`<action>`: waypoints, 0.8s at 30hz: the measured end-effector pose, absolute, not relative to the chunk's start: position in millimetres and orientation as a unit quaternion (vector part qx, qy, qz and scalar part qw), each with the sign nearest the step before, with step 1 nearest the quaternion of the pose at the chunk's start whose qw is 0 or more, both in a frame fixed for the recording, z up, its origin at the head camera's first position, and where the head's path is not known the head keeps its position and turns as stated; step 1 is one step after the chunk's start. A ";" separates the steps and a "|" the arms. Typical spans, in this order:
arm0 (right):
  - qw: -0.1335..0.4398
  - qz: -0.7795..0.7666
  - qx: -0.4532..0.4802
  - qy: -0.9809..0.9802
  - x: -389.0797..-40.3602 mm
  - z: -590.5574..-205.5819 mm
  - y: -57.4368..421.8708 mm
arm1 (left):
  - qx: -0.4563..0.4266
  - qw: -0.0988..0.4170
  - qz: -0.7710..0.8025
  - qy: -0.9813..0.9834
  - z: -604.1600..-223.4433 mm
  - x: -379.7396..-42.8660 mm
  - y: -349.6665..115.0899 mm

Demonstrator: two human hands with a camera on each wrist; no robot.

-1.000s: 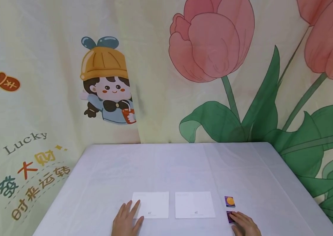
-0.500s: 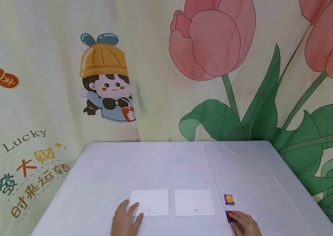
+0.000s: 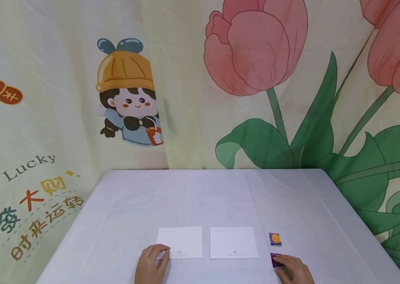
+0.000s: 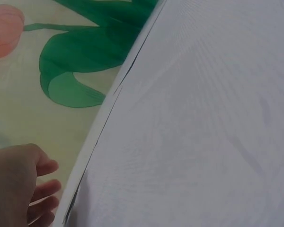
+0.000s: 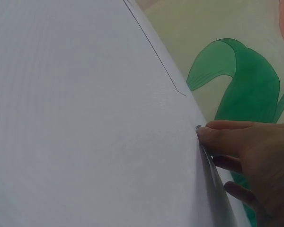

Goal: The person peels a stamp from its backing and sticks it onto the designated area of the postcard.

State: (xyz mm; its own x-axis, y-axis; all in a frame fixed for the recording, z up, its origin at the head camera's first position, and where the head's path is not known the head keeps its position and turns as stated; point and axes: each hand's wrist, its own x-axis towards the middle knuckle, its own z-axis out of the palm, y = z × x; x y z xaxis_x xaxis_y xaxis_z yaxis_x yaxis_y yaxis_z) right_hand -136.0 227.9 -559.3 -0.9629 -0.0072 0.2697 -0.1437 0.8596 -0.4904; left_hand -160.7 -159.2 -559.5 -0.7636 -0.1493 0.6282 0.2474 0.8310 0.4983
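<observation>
At the lower edge of the head view, the left hand (image 3: 151,263), left of centre, has its thumb and fingertips drawn near one another over the lower left corner of the left white card (image 3: 186,242); whether they grip the card cannot be told at this angle. The right hand (image 3: 296,269), right of centre, pinches the lower purple square (image 3: 274,258) between thumb and fingers. Both white cards lie flat at lower centre, side by side and apart, the right white card (image 3: 233,242) bearing a small printed mark near its lower edge. Just above the pinched piece lies the upper purple square (image 3: 275,239), which carries an orange disc. The white-covered table (image 3: 185,201) extends to mid-frame. Behind it hangs a printed backdrop (image 3: 185,79): cartoon figure (image 3: 129,106) at upper left, lettering (image 3: 31,200) at left, pink tulips (image 3: 256,51) at upper right.
</observation>
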 end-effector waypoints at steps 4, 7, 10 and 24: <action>0.142 0.261 0.041 -0.954 -136.7 -560.8 227.6 | -0.013 0.322 -0.295 -0.900 -558.5 -159.7 -157.6; 0.140 0.258 0.037 -0.955 -137.3 -560.4 227.4 | -0.006 0.310 -0.292 -0.905 -557.1 -159.2 -156.7; 0.118 0.258 0.021 -0.959 -137.5 -557.1 226.6 | -0.009 0.304 -0.293 -0.906 -555.7 -158.3 -156.2; 0.079 0.251 -0.032 -0.964 -136.2 -547.6 223.1 | -0.041 0.272 -0.287 -0.917 -550.5 -154.8 -156.1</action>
